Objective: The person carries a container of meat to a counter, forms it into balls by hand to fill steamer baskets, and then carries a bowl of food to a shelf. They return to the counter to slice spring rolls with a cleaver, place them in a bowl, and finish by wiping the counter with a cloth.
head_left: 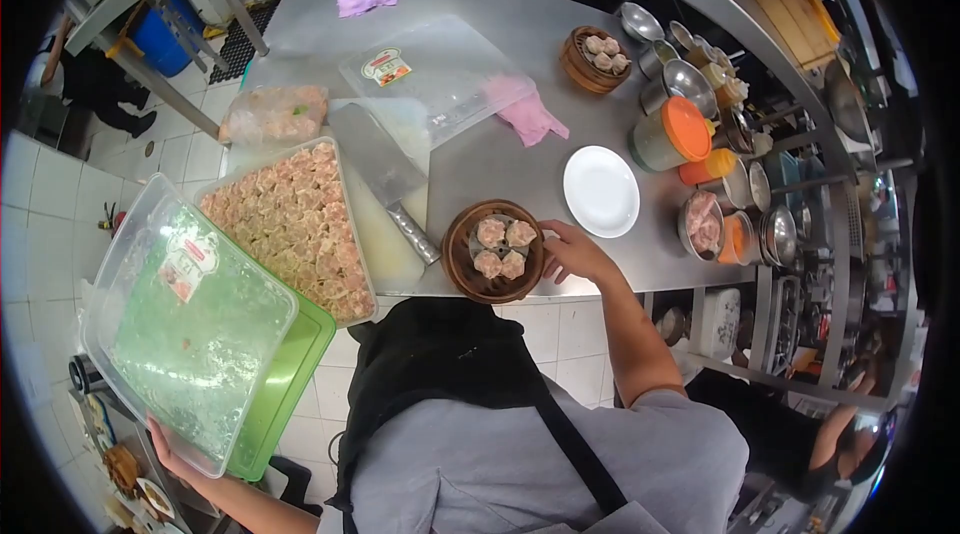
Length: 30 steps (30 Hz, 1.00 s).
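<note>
On the table's near edge sits a bamboo steamer (453, 252) with several shumai (491, 232) in it. My right hand (578, 254) grips its right side, fingers and thumb against the rim. At the lower left, my left hand (178, 452) holds the lower edge of a clear plastic lid (215, 334) with a label, tilted over a green lid or board (300, 334). Partly behind these, a tray (368, 296) is packed with rows of shumai (295, 224). My left fingers are partly hidden by the lid. A cleaver (385, 169) lies beside the tray on a whitish board (410, 244).
Right of the steamer lie a white plate (601, 191) and a pink cloth (530, 114). A second steamer (592, 74) stands farther back. Bowls, an orange-lidded jar (670, 134) and a bowl of meat (702, 224) line the right. Another person (760, 424) is at lower right.
</note>
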Tool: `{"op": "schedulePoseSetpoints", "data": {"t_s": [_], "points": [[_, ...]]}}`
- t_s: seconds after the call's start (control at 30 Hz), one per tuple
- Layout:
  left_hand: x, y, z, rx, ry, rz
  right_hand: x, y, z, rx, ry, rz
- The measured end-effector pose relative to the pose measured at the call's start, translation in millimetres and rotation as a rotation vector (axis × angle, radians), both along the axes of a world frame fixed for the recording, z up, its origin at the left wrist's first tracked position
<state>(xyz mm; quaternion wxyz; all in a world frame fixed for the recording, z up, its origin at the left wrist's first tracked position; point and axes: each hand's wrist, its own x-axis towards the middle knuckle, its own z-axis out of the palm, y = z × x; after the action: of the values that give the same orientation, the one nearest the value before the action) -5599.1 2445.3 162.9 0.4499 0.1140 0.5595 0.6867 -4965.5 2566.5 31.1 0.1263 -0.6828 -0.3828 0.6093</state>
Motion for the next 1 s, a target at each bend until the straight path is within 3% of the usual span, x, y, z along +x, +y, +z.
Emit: {"op": "schedulePoseSetpoints", "data": {"t_s": [0.17, 0.3, 0.43, 0.5, 0.53, 0.6, 0.73, 0.87, 0.9, 1.0], "points": [[-9.6, 10.2, -13.9, -0.018, 0.053, 0.027, -10.2, 1.9, 5.4, 0.023, 0.053, -0.055], [4.6, 7.2, -3.8, -0.017, 0.056, 0.018, -11.4, 4.2, -0.9, 0.269, -0.247, 0.173], [19.8, 3.2, -0.2, -0.054, 0.028, 0.119, 32.6, 25.0, 11.1, 0.311, -0.046, 0.018], [18.4, -7.2, 1.7, -0.039, 0.078, 0.145, 77.1, 48.1, 26.5, 0.418, -0.128, 0.031], [18.4, -12.0, 0.4, -0.040, 0.080, 0.151, 89.8, 64.8, 53.9, 0.416, -0.305, 0.065], [20.1, -20.2, -5.0, 0.001, 0.090, 0.132, 133.1, 98.3, 54.4, 0.619, -0.320, -0.072], [34.5, -30.2, -4.4, -0.002, 0.070, 0.193, 202.3, 194.4, 34.8, 0.611, -0.225, -0.375], [44.6, -45.8, -8.7, 0.012, 0.084, 0.207, 263.2, 275.7, -16.1, 0.631, -0.470, -0.462], [47.5, -49.8, -7.7, 0.016, 0.090, 0.208, 276.2, 286.2, -27.3, 0.618, -0.622, -0.354], [56.7, -59.4, 0.2, 0.011, 0.065, 0.232, 303.3, 305.8, -43.0, 0.655, -1.452, 0.521]]}}
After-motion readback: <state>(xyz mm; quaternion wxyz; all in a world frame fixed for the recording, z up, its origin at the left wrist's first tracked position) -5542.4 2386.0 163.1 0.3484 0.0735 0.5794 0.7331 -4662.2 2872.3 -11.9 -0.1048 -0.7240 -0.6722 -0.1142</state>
